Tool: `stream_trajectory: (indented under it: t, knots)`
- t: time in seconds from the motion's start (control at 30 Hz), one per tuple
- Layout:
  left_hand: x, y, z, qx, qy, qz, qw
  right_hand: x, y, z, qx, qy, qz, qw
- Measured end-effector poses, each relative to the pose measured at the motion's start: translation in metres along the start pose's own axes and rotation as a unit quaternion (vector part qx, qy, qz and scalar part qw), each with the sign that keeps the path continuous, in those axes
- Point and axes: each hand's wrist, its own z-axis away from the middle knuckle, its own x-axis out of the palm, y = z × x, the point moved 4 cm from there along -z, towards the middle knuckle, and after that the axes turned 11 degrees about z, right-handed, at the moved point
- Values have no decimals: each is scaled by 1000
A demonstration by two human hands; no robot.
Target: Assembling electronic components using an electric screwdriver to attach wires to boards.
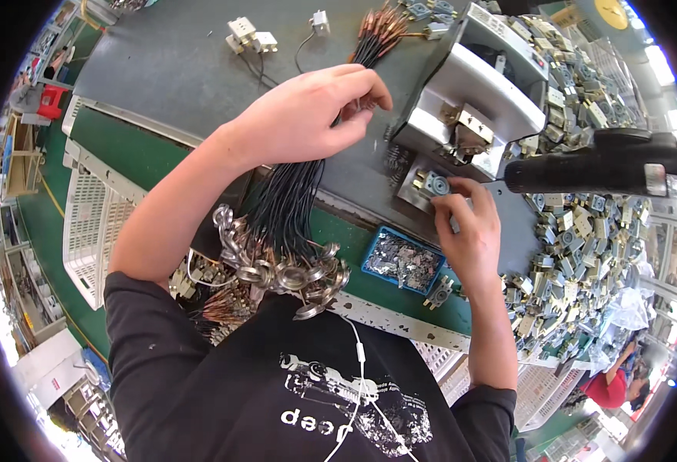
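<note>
One grey desk (177, 69) takes up most of the view, with a green strip along its near edge and a busy workshop around it: white plastic baskets (96, 246), a red stool (52, 100) off to the left and somebody in a red top (608, 390) at lower right.

Hands are well apart. Left hand (319, 112) is half curled over the bundle of black wires (288, 200), thumb and fingers near each other; can't tell if anything's pinched in there. Right hand (471, 227) is bent down with fingertips touching a grey plug piece (434, 185), which sits on a metal block just in front of the metal housing (500, 65). Can't tell whether it's actually gripped.

Counts: one housing, one blue tray (365, 266) full of tiny metal bits, three white connectors (242, 31) at the far side. The plug pile (585, 239) on the right? Way too many to count.
</note>
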Motion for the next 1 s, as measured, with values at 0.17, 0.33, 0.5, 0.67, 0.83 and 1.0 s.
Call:
stream_trajectory:
  t: [0.17, 0.33, 0.5, 0.67, 0.83, 1.0]
  knots:
    - [-5, -2, 8, -7, 7, 4, 1000, 2, -2, -4, 18, 12, -2, 1000]
    - [-16, 3, 16, 2, 13, -10, 1000, -2, -13, -2, -24, -7, 57, 998]
    - [-34, 11, 19, -41, 32, 41, 998, 28, -71, 0, 29, -167, -232, 958]
    - [-29, 15, 18, -50, -15, 21, 998, 82, -93, -22, 99, -382, -328, 858]
    - [-33, 14, 32, -80, -64, 9, 995, 89, -87, -16, 154, -432, -420, 783]
    - [-19, 21, 48, -173, -260, -5, 950, 75, -73, -20, 141, -408, -535, 726]
